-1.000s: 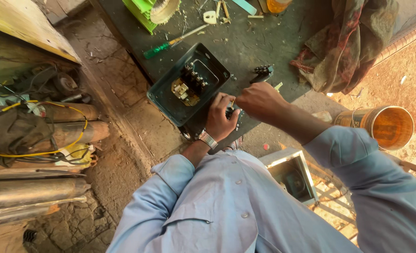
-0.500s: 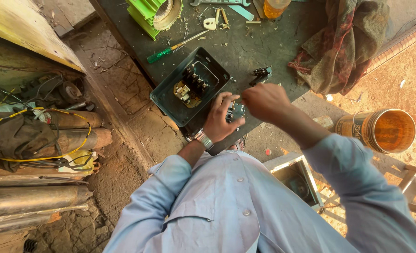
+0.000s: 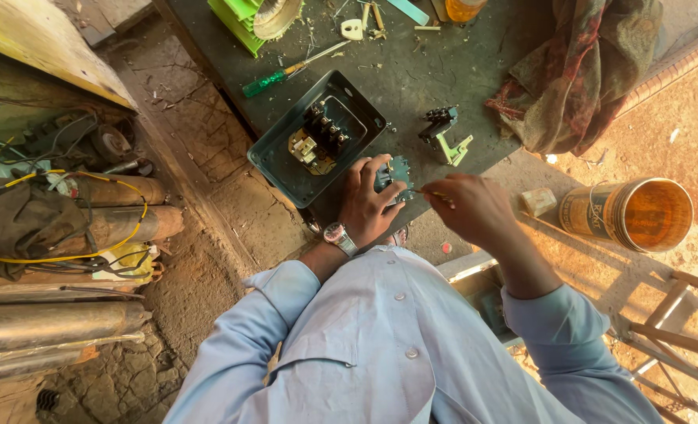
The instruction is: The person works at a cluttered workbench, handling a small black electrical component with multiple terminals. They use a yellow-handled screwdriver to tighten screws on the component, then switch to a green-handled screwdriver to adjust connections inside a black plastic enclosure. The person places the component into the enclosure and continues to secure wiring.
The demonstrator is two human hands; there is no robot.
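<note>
Only labelled pkg: round orange-brown tin can w/ printed paper label (image 3: 628, 213), lying on its side on the sandy ground at right, open mouth facing right; label is yellowish-tan w/ dark print, wrapped round the body. No signs or screens visible.

From my remote feed, I see a matt dark plastic casing (image 3: 282, 161) on a rough, dusty worktop (image 3: 412, 71), a glossy green translucent screwdriver handle (image 3: 262, 82), crumpled patterned cloth (image 3: 584, 71), a shiny metal tin (image 3: 628, 213), and rusty metal pipes (image 3: 113, 224).
</note>
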